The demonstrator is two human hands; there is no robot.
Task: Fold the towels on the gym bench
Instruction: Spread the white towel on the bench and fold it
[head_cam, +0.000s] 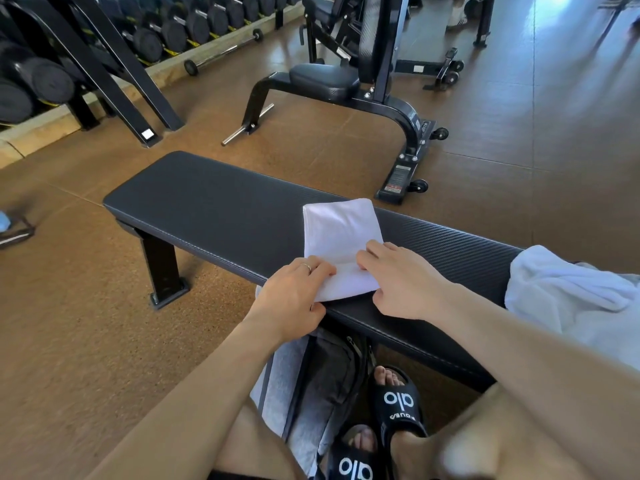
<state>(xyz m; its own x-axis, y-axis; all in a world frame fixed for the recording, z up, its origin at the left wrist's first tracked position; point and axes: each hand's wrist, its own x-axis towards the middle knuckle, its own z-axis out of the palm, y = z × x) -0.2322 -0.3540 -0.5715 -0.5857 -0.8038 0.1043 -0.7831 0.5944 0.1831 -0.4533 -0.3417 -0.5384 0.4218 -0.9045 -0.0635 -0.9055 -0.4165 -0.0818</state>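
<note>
A white towel (337, 233), folded into a narrow strip, lies across the black padded gym bench (214, 209). My left hand (294, 296) grips the towel's near left corner at the bench's front edge, thumb under the cloth. My right hand (398, 282) pinches the near right edge of the same towel, fingers curled onto the fabric. A heap of loose white towels (568, 299) sits on the right end of the bench, partly behind my right forearm.
A grey bag (311, 382) stands on the floor under the bench by my feet in black slides (398, 407). An adjustable bench machine (363, 84) is behind, a dumbbell rack (138, 32) at back left, and a barbell (221, 51) on the brown floor.
</note>
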